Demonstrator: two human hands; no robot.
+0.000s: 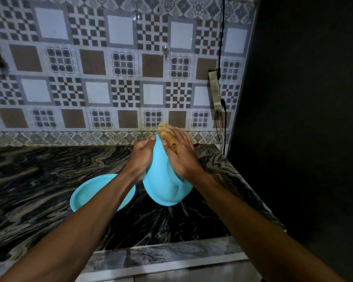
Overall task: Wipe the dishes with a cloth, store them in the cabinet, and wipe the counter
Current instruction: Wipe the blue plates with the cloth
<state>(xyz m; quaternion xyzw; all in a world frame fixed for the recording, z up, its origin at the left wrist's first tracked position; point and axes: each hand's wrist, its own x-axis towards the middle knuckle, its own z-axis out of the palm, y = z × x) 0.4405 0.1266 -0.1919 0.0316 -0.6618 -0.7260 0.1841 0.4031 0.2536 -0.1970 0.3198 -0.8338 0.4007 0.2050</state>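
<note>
- The held plate (163, 180) is in the air above the counter (39, 180), tilted steeply, just right of the second plate (98, 192) that lies flat on the counter.
- The left hand (142, 153) grips the held plate at its left edge, fingers curled round the rim.
- The right hand (181, 157) presses the cloth (168, 137) against the held plate's upper part, fingers straight and close together.
- Risk: the plate looks like smooth plastic and only one edge is gripped. A hard wiping stroke can twist it out of the left hand.
- Risk: a drop from here probably strikes the second plate, or the counter to its right, near the counter's right end.
- Risk: the cloth is only pressed, not gripped, as far as visible. It can slide off the held plate's top edge.
- Risk: the scene is dim, so wet patches may be missed.
</note>
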